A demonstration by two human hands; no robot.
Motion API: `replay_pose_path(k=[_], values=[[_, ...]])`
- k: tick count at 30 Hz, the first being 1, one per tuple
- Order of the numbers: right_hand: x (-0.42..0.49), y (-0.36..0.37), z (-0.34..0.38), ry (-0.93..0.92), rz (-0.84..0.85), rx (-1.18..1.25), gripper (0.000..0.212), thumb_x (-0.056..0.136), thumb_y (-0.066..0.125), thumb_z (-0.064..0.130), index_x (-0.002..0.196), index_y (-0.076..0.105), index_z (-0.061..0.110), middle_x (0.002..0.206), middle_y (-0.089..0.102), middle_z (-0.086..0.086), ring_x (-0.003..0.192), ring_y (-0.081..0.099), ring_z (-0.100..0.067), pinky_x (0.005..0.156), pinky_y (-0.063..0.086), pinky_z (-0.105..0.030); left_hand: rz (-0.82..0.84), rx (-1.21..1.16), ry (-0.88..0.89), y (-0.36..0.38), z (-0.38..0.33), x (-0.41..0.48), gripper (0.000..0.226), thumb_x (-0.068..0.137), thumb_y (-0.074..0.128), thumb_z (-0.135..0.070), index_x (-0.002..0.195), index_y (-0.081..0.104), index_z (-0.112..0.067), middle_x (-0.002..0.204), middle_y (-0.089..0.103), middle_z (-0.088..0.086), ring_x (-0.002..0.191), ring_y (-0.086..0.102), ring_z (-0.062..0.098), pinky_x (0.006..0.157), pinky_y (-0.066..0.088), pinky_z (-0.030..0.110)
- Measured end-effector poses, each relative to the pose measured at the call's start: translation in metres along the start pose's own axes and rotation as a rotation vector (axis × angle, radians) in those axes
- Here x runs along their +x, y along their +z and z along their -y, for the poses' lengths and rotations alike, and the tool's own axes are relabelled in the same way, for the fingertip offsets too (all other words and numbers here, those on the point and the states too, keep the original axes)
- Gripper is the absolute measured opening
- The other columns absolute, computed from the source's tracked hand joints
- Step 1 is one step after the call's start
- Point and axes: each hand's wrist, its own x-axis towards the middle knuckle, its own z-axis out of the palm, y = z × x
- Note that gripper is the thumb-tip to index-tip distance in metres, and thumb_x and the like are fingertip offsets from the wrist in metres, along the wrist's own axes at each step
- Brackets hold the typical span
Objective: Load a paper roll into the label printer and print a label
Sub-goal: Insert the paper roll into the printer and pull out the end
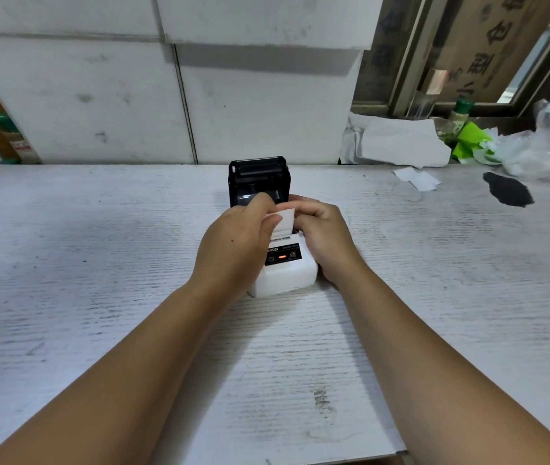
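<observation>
A white table (99, 297) carries a small white printer (287, 273) near the middle of its far edge, the black lid (259, 177) standing open behind it. The left hand (240, 243) pinches the paper strip (285, 221) rising from the printer's open top. The right hand (325, 238) is curled against the printer's right side, fingertips hidden, so its grip cannot be told.

Both bare forearms are reaching forward and converging toward the middle. The left hand (233, 243) is curling inward, its thumb and forefinger pinching together at the tips. The right hand (325, 236) is lying just beside it, knuckles up, fingers folding under and gripping, wrist bending slightly inward.
</observation>
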Motion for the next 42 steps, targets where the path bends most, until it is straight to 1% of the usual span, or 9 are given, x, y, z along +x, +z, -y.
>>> replay_pose_path(k=[5,8,10,13,19,22,27,38,42], values=[[0.001,-0.001,-0.001,0.002,0.012,0.006,0.052,0.079,0.042,-0.012,0.068,0.075,0.025,0.072,0.07,0.016,0.075,0.065,-0.012,0.068,0.051,-0.028,-0.026,0.024,0.033,-0.001,0.001,0.0,0.017,0.096,0.044,-0.024,0.094,0.055,-0.012,0.067,0.052,-0.002,0.069,0.047,0.02,0.056,0.028,0.031],[0.001,-0.002,-0.001,-0.001,0.018,-0.001,0.052,0.079,0.041,-0.012,0.069,0.075,0.025,0.073,0.071,0.015,0.073,0.065,-0.012,0.066,0.051,-0.027,-0.02,0.026,0.068,0.001,0.003,0.0,0.015,0.096,0.046,-0.021,0.093,0.056,-0.011,0.063,0.041,-0.016,0.07,0.042,0.017,0.054,0.027,0.016],[0.001,-0.002,-0.002,-0.006,0.01,0.001,0.049,0.079,0.041,-0.012,0.073,0.075,0.023,0.077,0.071,0.012,0.074,0.065,-0.014,0.067,0.052,-0.028,-0.005,0.006,0.086,0.002,0.004,0.0,0.013,0.095,0.047,-0.021,0.096,0.057,-0.012,0.066,0.04,-0.018,0.073,0.041,0.015,0.055,0.028,0.016],[0.003,-0.002,-0.006,0.01,-0.023,-0.006,0.044,0.079,0.041,-0.01,0.088,0.072,0.02,0.087,0.07,-0.008,0.077,0.062,-0.024,0.072,0.051,-0.037,-0.012,0.0,0.104,0.004,0.005,0.0,0.016,0.091,0.054,-0.024,0.103,0.057,-0.014,0.081,0.048,-0.013,0.079,0.044,0.012,0.062,0.031,0.025],[0.005,0.002,-0.008,0.012,-0.07,0.104,0.048,0.08,0.041,-0.015,0.092,0.052,0.03,0.122,0.06,-0.004,0.091,0.058,-0.021,0.077,0.048,-0.038,0.017,0.081,0.131,0.009,0.013,0.001,0.027,0.085,0.046,-0.024,0.101,0.064,-0.012,0.097,0.066,0.001,0.091,0.057,0.022,0.071,0.035,0.023],[0.006,-0.001,-0.009,0.012,-0.065,0.019,0.047,0.079,0.041,-0.012,0.089,0.061,0.029,0.111,0.066,-0.002,0.096,0.061,-0.027,0.083,0.05,-0.041,0.007,0.05,0.101,0.009,0.015,0.002,0.025,0.086,0.05,-0.02,0.102,0.065,-0.009,0.105,0.066,0.003,0.095,0.06,0.022,0.075,0.04,0.024],[0.004,-0.001,-0.007,0.037,-0.05,-0.053,0.043,0.076,0.04,-0.008,0.082,0.075,0.016,0.073,0.068,0.005,0.073,0.059,-0.023,0.068,0.047,-0.036,-0.006,0.03,0.087,0.009,0.014,0.002,0.019,0.088,0.056,-0.01,0.103,0.067,-0.007,0.102,0.065,0.004,0.096,0.059,0.02,0.077,0.037,0.02],[0.005,-0.002,-0.009,0.033,-0.054,-0.043,0.039,0.075,0.043,-0.009,0.078,0.073,0.015,0.087,0.07,-0.015,0.079,0.06,-0.027,0.071,0.048,-0.038,0.005,0.012,0.111,0.01,0.011,0.001,0.013,0.081,0.055,-0.011,0.082,0.066,-0.004,0.093,0.064,0.006,0.089,0.058,0.026,0.078,0.034,0.018],[0.006,-0.001,-0.009,0.027,-0.053,-0.017,0.041,0.076,0.045,-0.009,0.071,0.073,0.021,0.089,0.071,-0.008,0.08,0.061,-0.029,0.073,0.049,-0.042,-0.028,0.045,0.112,0.011,0.013,0.001,0.027,0.08,0.048,-0.024,0.083,0.066,-0.004,0.093,0.063,0.008,0.083,0.058,0.028,0.075,0.036,0.024]])
